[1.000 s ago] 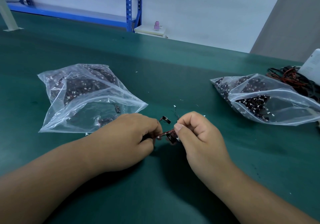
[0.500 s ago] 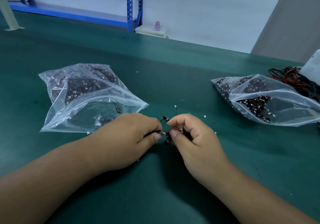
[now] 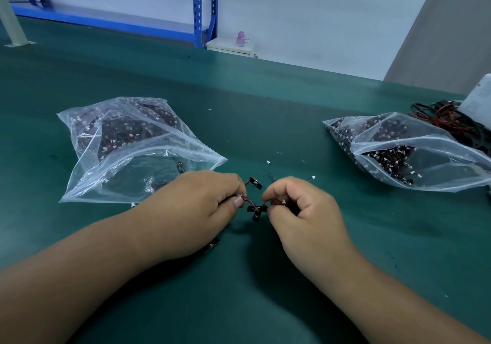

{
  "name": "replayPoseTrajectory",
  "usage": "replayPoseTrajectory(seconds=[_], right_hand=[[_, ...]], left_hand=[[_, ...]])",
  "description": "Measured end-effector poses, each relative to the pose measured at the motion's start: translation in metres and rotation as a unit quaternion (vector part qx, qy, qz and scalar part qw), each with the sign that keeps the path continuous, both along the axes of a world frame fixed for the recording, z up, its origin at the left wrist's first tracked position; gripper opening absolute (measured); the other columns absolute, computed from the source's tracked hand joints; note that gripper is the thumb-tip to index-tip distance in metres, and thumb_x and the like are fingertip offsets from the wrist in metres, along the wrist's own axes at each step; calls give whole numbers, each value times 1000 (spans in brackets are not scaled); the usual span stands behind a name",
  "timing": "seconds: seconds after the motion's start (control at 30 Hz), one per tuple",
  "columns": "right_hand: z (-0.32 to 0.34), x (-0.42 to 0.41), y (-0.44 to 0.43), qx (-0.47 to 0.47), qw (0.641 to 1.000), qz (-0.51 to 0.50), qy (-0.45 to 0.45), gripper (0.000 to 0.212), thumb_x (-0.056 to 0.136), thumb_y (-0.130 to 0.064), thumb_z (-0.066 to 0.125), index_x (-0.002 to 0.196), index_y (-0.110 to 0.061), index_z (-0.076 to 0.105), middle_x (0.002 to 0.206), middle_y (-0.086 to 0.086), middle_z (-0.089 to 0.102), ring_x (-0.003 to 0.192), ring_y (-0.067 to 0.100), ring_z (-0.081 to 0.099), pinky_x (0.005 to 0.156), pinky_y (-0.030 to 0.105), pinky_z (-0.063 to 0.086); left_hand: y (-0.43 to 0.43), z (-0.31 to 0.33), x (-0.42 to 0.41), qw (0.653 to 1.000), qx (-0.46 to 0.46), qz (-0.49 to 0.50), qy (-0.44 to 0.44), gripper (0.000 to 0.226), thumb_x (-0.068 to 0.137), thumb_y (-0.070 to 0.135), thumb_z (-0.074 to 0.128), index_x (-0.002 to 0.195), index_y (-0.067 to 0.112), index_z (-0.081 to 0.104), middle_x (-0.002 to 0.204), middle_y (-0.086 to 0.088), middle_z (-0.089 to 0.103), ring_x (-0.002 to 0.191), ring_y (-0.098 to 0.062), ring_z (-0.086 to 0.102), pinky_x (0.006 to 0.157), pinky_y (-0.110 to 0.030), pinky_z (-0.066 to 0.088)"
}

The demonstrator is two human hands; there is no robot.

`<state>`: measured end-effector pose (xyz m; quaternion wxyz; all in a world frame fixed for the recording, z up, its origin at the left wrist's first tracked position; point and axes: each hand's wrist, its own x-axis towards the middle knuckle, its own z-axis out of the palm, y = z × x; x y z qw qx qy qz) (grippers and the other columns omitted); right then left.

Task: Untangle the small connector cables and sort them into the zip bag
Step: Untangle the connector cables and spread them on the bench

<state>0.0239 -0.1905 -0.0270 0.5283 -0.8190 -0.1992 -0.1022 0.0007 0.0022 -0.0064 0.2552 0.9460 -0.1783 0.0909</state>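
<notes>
A small tangle of connector cables [image 3: 255, 207], thin red and black wires with black tabs and tiny white plugs, hangs between my two hands just above the green table [image 3: 265, 109]. My left hand [image 3: 196, 210] pinches one end with thumb and forefinger. My right hand [image 3: 300, 210] pinches the other end, and loose wire ends stick up behind its knuckles. An open clear zip bag [image 3: 127, 155] holding several such cables lies to the left, touching my left hand's far side. A second clear zip bag [image 3: 406, 152], also full of cables, lies at the right.
A pile of thicker red and black wires [image 3: 449, 120] and a white box [image 3: 478, 99] sit at the far right edge. A black tab [image 3: 212, 245] pokes out under my left hand. Blue shelving [image 3: 202, 8] stands beyond the table.
My hands have drawn slightly apart, stretching the tangle between them. More of the black tabs and red wire now shows in the gap. The bags have not moved.
</notes>
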Motion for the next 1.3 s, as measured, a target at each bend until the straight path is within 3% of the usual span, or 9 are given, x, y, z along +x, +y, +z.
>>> replayPoseTrajectory(seconds=[0.27, 0.43, 0.6, 0.7, 0.93, 1.07, 1.13, 1.23, 1.3], right_hand=[[8, -2, -4, 59, 997, -38, -20, 20, 69, -5, 52, 70, -20, 64, 62, -1, 58, 53, 2, 44, 48, 13, 34], [10, -2, -8, 84, 995, -54, -19, 33, 74, 13, 58, 64, -17, 64, 59, 2, 54, 51, 2, 42, 45, 10, 32], [6, 0, -6, 65, 997, -36, -11, 32, 78, 10, 63, 73, -22, 67, 60, -5, 58, 51, 1, 44, 48, 10, 35], [4, -1, -3, 41, 998, -19, -32, 22, 77, -3, 66, 69, -24, 68, 65, -11, 63, 58, 0, 53, 55, 8, 40], [2, -1, -2, 5, 998, -12, -57, 14, 80, -14, 64, 75, -26, 69, 69, -11, 65, 63, 6, 59, 58, 10, 43], [2, 3, -4, 58, 998, -33, 0, 19, 90, -13, 62, 86, -32, 66, 74, -6, 67, 68, 12, 65, 65, 34, 56], [3, 4, -5, 79, 995, -52, 11, 19, 91, -15, 59, 86, -33, 66, 75, -6, 68, 70, 10, 67, 67, 37, 57], [4, 7, -7, 91, 993, -80, 10, 20, 91, -15, 59, 84, -33, 65, 74, -7, 67, 68, 14, 64, 62, 33, 54], [4, 8, -8, 79, 993, -88, -2, 18, 89, -15, 62, 80, -31, 65, 69, -10, 64, 60, 10, 57, 54, 20, 47]], left_hand=[[0, 3, -1, 1000, 9, 17, 8, 13, 93, 36, 47, 81, 33, 51, 71, 9, 58, 74, -8, 53, 67, -34, 48], [-1, 4, -2, 1000, 14, 16, 8, 13, 92, 36, 47, 81, 33, 52, 71, 9, 58, 73, -8, 54, 63, -31, 47], [1, 2, -1, 1000, 19, 11, 7, 13, 95, 39, 47, 87, 35, 56, 75, 13, 61, 77, -5, 56, 70, -28, 48], [1, 1, -1, 1000, 28, 0, 1, 16, 97, 39, 45, 97, 37, 60, 82, 19, 63, 84, -2, 56, 78, -22, 44], [-1, 3, 0, 998, 49, -18, -20, 19, 96, 38, 41, 90, 33, 58, 77, 16, 60, 79, -6, 54, 74, -12, 33], [-1, 5, -2, 998, 58, -18, -18, 22, 92, 41, 37, 82, 32, 54, 75, 13, 58, 77, -8, 53, 72, -13, 32], [-2, 5, -2, 998, 60, -17, -15, 20, 90, 42, 36, 78, 34, 50, 73, 13, 57, 77, -7, 52, 71, -11, 30], [-1, 5, -2, 998, 55, -14, -14, 20, 89, 41, 36, 77, 34, 50, 72, 12, 58, 76, -7, 53, 69, -13, 33], [-1, 5, -3, 999, 46, -9, -17, 21, 89, 41, 36, 76, 33, 50, 72, 12, 57, 76, -7, 53, 69, -19, 39]])
